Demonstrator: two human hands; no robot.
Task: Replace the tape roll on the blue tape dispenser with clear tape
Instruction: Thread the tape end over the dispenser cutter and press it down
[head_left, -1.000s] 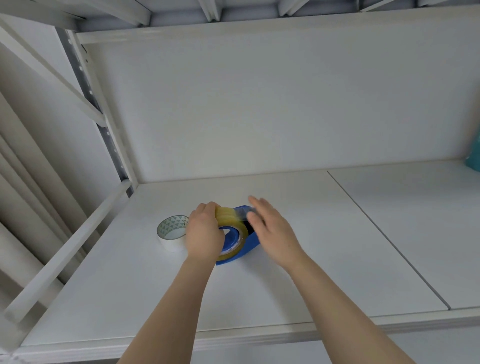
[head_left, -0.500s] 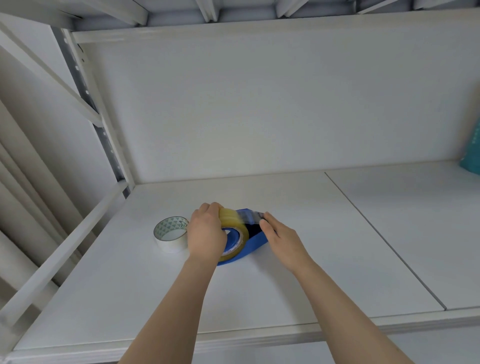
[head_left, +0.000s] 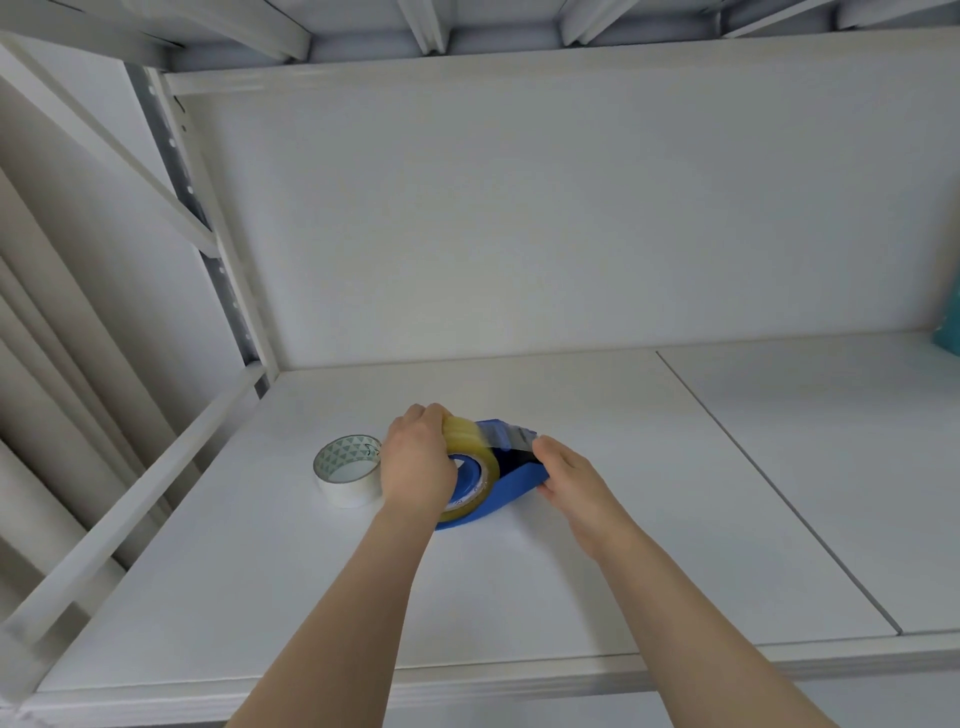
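The blue tape dispenser (head_left: 519, 480) lies on the white shelf (head_left: 571, 597). A clear, yellowish tape roll (head_left: 475, 467) sits in it on the blue hub. My left hand (head_left: 418, 462) grips the left side of that roll from above. A strip of clear tape runs from the roll's top to the dispenser's front end. My right hand (head_left: 569, 475) rests at that front end, with its fingers on the strip and the blue body. A white tape roll (head_left: 347, 470) with a triangle pattern inside its core stands just left of my left hand.
The shelf has a white back wall (head_left: 519, 234) and a metal upright (head_left: 208, 249) at the left. A seam (head_left: 769, 483) splits the shelf board to the right. A teal object (head_left: 948, 332) shows at the far right edge.
My right hand came down from hovering over the dispenser and settled on its front end. The tape strip now stretches from the roll to there. My left hand stayed on the roll.
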